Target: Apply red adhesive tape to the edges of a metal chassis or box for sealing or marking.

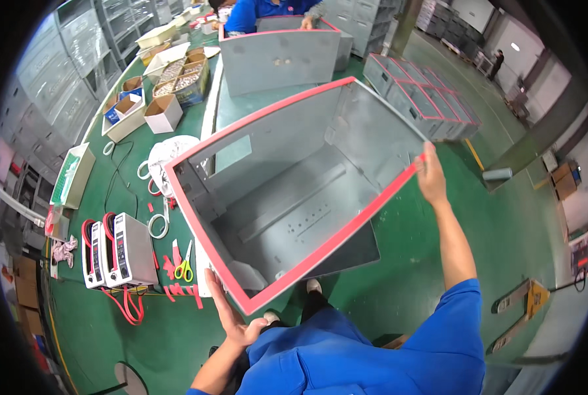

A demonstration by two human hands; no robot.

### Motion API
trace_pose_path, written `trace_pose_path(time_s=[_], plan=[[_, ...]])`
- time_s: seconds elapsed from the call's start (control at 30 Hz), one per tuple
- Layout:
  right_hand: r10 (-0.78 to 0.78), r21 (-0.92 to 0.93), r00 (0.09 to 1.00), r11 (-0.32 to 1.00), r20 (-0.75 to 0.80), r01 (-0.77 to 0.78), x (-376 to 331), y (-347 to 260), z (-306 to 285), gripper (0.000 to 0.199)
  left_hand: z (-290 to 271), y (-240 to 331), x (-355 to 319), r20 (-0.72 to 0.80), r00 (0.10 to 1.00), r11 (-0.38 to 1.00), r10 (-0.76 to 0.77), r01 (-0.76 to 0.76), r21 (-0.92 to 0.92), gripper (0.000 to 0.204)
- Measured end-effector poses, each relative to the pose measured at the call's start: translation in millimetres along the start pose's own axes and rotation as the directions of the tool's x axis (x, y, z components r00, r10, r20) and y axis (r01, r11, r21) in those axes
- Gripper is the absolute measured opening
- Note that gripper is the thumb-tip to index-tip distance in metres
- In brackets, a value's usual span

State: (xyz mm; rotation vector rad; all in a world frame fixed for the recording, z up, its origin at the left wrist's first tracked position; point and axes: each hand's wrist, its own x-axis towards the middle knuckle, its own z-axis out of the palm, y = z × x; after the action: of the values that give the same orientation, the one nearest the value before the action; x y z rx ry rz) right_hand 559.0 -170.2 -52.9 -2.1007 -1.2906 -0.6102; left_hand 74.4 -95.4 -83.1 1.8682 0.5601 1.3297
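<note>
A large grey metal box (294, 197), its open top toward me, is tilted in front of me. Red tape runs along most of its rim, while the upper right edge shows bare grey. Slots and small holes mark its inner panel. My right hand (430, 176) grips the right corner, with its fingers closed over the rim. At the near left corner, my left hand (233, 322) bears against the outside, fingers stretched along the wall and thumb below. Left of the box, yellow-green scissors (185, 266) lie on the table beside red tape strips (174, 260).
The green table (126, 178) holds two white power units (119, 250), tape rolls (159, 226), a white cloth (168, 158) and bins of small parts (182, 79). A co-worker (261, 10) handles another grey box (277, 59). Red-edged boxes (419, 99) and a pallet jack (531, 299) stand right.
</note>
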Motion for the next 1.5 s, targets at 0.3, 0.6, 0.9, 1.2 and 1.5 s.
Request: trace_pose_path(time_s=[0.3, 0.6, 0.9, 1.2, 1.5], plan=[[0.008, -0.019, 0.871, 1.0, 0.491, 0.001, 111.1, 64.5, 25.4, 0.022, 29.3, -13.8, -36.5, -0.206, 0.956, 0.789, -0.208, 0.288, 0.542, 0.112], [0.04, -0.04, 0.878, 0.999, 0.478, -0.023, 73.4, 61.4, -10.2, 0.013, 13.7, 1.7, -12.4, -0.158, 0.943, 0.599, -0.293, 0.31, 0.739, 0.113], [0.139, 0.135, 0.793, 0.954, 0.593, -0.269, 36.6, 35.1, -48.2, 0.018, -42.7, -40.7, 29.0, -0.331, 0.776, 0.721, -0.537, 0.626, 0.298, 0.093], [0.619, 0.308, 0.426, 0.294, 0.66, -0.905, -177.7, 128.7, -46.7, 0.043, -128.7, -108.4, -37.9, -0.602, 0.753, 0.88, -0.266, 0.444, 0.167, 0.056], [0.381, -0.196, 0.017, 0.513, 0.924, -0.836, -392.8, -142.0, 15.4, 0.039, -322.6, -152.9, -94.1, -0.782, 0.513, 0.668, -0.355, 0.724, 0.172, 0.033]])
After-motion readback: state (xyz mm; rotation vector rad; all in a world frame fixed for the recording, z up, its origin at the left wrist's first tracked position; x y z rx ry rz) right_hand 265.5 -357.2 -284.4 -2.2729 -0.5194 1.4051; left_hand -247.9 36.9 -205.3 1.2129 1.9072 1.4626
